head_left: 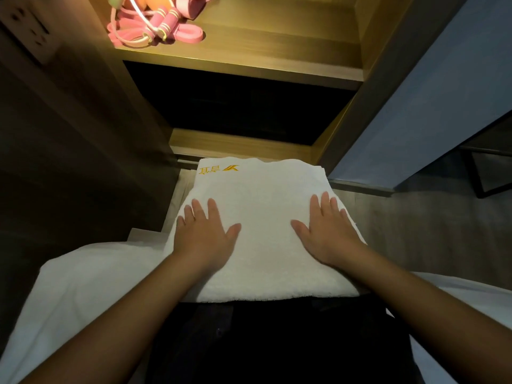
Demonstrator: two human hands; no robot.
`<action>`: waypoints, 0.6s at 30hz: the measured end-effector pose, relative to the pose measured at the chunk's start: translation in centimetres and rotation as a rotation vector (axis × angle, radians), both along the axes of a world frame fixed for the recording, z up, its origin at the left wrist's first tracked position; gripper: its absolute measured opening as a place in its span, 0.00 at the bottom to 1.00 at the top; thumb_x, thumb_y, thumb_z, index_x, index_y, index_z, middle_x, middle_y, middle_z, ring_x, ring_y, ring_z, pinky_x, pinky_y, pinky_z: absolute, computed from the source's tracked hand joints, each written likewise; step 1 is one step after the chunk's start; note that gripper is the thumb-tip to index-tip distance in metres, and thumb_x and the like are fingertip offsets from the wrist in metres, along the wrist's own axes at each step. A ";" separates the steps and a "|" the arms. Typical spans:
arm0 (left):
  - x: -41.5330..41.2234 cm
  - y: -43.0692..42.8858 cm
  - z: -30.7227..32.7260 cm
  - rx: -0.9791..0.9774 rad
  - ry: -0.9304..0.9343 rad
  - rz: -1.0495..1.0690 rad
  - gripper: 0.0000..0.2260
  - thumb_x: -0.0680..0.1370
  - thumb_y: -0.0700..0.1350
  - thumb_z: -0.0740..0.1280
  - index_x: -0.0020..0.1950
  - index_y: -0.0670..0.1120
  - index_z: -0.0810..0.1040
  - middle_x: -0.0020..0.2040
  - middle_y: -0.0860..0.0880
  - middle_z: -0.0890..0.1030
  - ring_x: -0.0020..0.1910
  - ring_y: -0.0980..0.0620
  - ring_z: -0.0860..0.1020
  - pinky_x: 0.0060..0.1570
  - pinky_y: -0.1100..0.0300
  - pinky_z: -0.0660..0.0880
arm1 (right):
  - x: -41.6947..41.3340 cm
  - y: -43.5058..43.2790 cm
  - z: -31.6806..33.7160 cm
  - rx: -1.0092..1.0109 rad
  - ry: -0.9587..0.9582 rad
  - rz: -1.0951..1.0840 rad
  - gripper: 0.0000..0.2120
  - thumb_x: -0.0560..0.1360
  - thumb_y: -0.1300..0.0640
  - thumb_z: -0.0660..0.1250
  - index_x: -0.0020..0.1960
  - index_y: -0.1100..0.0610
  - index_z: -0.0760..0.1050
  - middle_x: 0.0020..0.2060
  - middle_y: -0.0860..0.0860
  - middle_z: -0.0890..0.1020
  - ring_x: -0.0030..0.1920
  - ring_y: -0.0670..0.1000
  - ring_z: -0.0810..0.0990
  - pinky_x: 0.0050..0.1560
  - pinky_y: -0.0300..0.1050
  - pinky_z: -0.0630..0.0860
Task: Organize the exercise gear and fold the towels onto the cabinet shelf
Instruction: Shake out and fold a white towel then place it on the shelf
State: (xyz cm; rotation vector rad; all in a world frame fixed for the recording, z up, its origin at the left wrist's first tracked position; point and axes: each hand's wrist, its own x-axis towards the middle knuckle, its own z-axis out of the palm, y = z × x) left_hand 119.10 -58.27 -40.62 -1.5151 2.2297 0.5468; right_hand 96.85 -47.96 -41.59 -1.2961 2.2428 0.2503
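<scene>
A folded white towel [263, 206] with a yellow embroidered logo at its far left corner lies across my lap, in front of the cabinet. My left hand [203, 231] rests flat on its left part, fingers spread. My right hand [324, 228] lies flat on its right part, fingers spread too. Neither hand grips the cloth. On the lit wooden cabinet shelf [249, 48] above, at its left end, sits a pile of pink exercise gear: a skipping rope with pink handles [163, 22] and pink resistance bands [188, 36].
Below the lit shelf is a dark open compartment [238, 106] with a wooden ledge [238, 142]. White bedding [83, 284] spreads at lower left and right. A wall socket [30, 31] is at upper left. A blue panel [432, 101] stands to the right.
</scene>
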 end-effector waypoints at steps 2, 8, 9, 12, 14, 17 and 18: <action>-2.0 -1.7 0.1 -0.088 0.073 -0.068 0.33 0.82 0.60 0.48 0.80 0.43 0.44 0.81 0.42 0.43 0.79 0.41 0.43 0.76 0.44 0.46 | -0.1 -2.7 0.2 -0.114 0.026 0.043 0.35 0.81 0.36 0.43 0.80 0.55 0.40 0.79 0.54 0.39 0.78 0.59 0.37 0.77 0.60 0.41; -7.8 -4.8 -3.1 -0.143 0.091 -0.253 0.26 0.83 0.56 0.48 0.81 0.52 0.48 0.81 0.48 0.45 0.79 0.45 0.42 0.76 0.39 0.44 | -0.6 -8.6 -2.1 -0.147 0.037 0.205 0.28 0.83 0.40 0.43 0.80 0.48 0.45 0.80 0.48 0.44 0.79 0.56 0.40 0.76 0.65 0.42; -7.7 -5.0 -3.8 -0.137 0.058 -0.227 0.27 0.83 0.58 0.48 0.80 0.54 0.47 0.81 0.49 0.44 0.79 0.44 0.41 0.75 0.38 0.43 | -0.9 -8.4 -2.8 -0.113 0.024 0.163 0.29 0.82 0.38 0.43 0.80 0.46 0.44 0.80 0.47 0.43 0.79 0.56 0.41 0.76 0.66 0.42; -7.0 -5.9 -4.8 -0.103 0.057 -0.062 0.29 0.80 0.64 0.47 0.80 0.58 0.46 0.81 0.49 0.42 0.79 0.41 0.41 0.74 0.37 0.43 | -2.3 -7.9 -3.9 -0.089 -0.043 -0.021 0.33 0.79 0.32 0.43 0.79 0.43 0.41 0.80 0.47 0.42 0.79 0.60 0.43 0.75 0.67 0.48; -6.4 -6.7 -5.1 -0.062 0.082 0.045 0.30 0.79 0.66 0.47 0.79 0.59 0.46 0.81 0.48 0.42 0.79 0.40 0.42 0.73 0.36 0.46 | -3.5 -7.8 -4.0 -0.066 -0.121 -0.145 0.36 0.77 0.30 0.43 0.79 0.44 0.41 0.80 0.49 0.44 0.79 0.61 0.46 0.75 0.66 0.52; -5.3 -7.9 -5.6 0.003 0.139 0.192 0.31 0.79 0.68 0.47 0.79 0.59 0.45 0.81 0.49 0.44 0.79 0.41 0.46 0.72 0.37 0.53 | -4.5 -7.4 -4.3 -0.059 -0.203 -0.246 0.36 0.78 0.30 0.43 0.80 0.46 0.41 0.80 0.51 0.46 0.78 0.62 0.49 0.75 0.63 0.55; -4.9 -8.2 -5.7 0.033 0.160 0.249 0.31 0.79 0.68 0.47 0.79 0.59 0.46 0.81 0.50 0.45 0.79 0.41 0.49 0.71 0.38 0.55 | -4.6 -7.3 -4.4 -0.069 -0.217 -0.265 0.35 0.79 0.31 0.42 0.80 0.47 0.41 0.80 0.50 0.46 0.78 0.61 0.49 0.75 0.62 0.55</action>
